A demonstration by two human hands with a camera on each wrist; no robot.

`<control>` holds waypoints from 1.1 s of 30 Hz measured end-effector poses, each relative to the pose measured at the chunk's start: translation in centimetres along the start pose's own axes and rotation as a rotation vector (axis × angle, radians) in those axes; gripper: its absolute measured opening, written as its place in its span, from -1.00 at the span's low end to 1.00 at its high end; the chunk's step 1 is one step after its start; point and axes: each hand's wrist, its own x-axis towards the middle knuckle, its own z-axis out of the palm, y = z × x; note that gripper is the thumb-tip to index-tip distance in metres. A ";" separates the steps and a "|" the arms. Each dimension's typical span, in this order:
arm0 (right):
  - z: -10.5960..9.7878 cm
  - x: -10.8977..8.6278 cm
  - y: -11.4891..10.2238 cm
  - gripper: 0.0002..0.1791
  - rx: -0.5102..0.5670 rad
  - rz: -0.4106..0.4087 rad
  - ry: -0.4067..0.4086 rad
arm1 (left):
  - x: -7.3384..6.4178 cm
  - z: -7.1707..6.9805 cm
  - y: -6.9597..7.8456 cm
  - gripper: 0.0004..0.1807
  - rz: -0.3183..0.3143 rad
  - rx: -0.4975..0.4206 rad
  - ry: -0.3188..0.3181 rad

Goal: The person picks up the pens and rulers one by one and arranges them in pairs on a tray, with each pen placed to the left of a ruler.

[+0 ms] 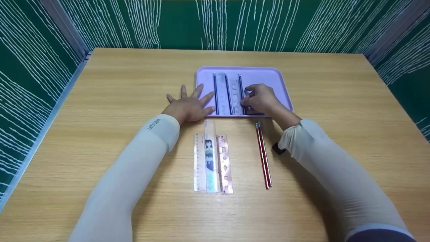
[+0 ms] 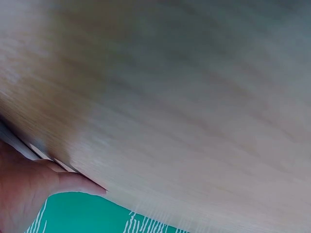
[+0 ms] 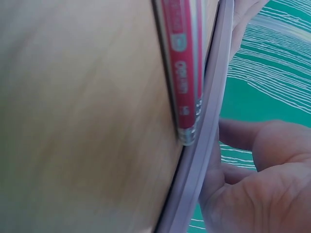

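Note:
In the head view my right hand (image 1: 263, 98) is over the lilac tray (image 1: 268, 74), thumb and fingers pinching the rightmost dark pencil (image 1: 240, 82). Spread flat, my left hand (image 1: 189, 106) rests on the tray's left edge and the table. Inside the tray, dark pencils (image 1: 227, 89) alternate with a clear ruler (image 1: 221, 90) and a second clear, patterned ruler (image 1: 235, 85). The right wrist view has the right hand (image 3: 262, 179) with bent fingers behind the tray rim (image 3: 206, 131); their tips are hidden. Part of the left hand (image 2: 29, 189) shows in the left wrist view.
On the wooden table (image 1: 134, 84) before the tray lie a clear ruler (image 1: 199, 168), a ruler with a cartoon figure (image 1: 211, 178) and a pink stencil ruler (image 1: 225, 164). Two red pencils (image 1: 263, 154) lie to their right. Green, white-streaked panels (image 1: 181, 27) border the table.

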 end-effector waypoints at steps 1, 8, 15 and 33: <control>0.0 0.0 0.0 -0.27 -0.003 0.000 0.001 | 0.0 0.0 0.0 -0.23 -0.001 0.001 0.000; -0.2 -0.6 0.3 -0.34 -0.032 -0.034 0.003 | 0.1 0.2 0.0 -0.23 0.002 -0.006 0.008; -0.6 -1.3 0.4 -0.34 0.011 -0.035 -0.014 | 0.0 0.1 -0.1 -0.22 0.001 -0.007 0.009; -0.4 -4.3 0.7 -0.37 0.470 -0.026 -0.166 | 0.3 0.2 -0.1 -0.22 0.001 0.007 0.000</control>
